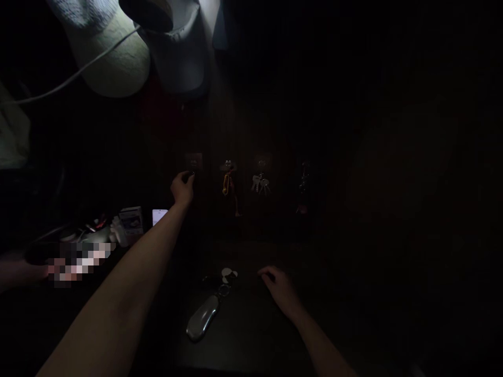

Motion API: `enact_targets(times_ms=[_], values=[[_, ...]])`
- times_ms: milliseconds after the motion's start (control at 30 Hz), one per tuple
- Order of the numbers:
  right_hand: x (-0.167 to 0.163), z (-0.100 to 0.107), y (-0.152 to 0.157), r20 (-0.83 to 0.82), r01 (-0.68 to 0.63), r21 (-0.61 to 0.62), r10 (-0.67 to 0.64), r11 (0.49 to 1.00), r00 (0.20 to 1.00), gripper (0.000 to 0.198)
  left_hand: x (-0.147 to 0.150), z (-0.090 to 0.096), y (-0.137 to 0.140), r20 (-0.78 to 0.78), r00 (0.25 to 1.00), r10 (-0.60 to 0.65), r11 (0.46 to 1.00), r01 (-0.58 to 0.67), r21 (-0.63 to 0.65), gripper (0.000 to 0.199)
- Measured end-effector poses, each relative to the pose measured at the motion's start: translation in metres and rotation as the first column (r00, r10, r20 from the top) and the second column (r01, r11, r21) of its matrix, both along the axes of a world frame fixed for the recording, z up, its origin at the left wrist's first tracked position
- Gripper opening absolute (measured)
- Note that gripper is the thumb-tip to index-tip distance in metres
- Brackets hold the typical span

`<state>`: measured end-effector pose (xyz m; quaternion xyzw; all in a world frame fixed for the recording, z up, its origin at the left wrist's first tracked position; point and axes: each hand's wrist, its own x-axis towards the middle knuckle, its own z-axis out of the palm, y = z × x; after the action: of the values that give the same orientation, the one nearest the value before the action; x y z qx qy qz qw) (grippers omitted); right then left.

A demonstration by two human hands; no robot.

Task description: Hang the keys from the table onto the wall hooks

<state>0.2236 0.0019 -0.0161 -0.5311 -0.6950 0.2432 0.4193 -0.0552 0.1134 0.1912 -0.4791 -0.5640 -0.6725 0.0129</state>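
Observation:
My left hand (183,187) is raised to the dark wall, just below a hook (193,163). Its thumb and finger are pinched together, and whatever lies between them is too small and dark to make out. Low on the right, my right hand (277,283) hovers or rests by the dark surface, fingers curled in with nothing visible in them. To its left lie keys (228,274) with a ring (223,290) joined to a shiny silver oval key case (202,318). Along the wall hang a yellow cord keychain (226,184), a bunch of keys (261,184) and a dim keychain (302,183).
Caps (178,57) hang above, with a pale cable (78,73) across them. At left are a lit phone (159,215), a small box (131,220) and a white bottle (118,231). Another person's hand (39,271) reaches in, partly blurred out. The right side is very dark.

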Motion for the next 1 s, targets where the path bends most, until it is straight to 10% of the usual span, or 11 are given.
enact_targets(times_ms=[600,1000], values=[[0.000,-0.001,0.001,0.012,0.008,0.011,-0.008,1.000,1.000,0.020,0.009,-0.027,0.001,0.040,0.999,-0.004,1.000,0.004,-0.010,0.042],[-0.001,0.000,-0.001,0.003,0.005,0.021,-0.005,1.000,1.000,0.021,0.005,-0.103,-0.040,0.355,0.901,-0.249,0.957,0.285,-0.051,0.040]])
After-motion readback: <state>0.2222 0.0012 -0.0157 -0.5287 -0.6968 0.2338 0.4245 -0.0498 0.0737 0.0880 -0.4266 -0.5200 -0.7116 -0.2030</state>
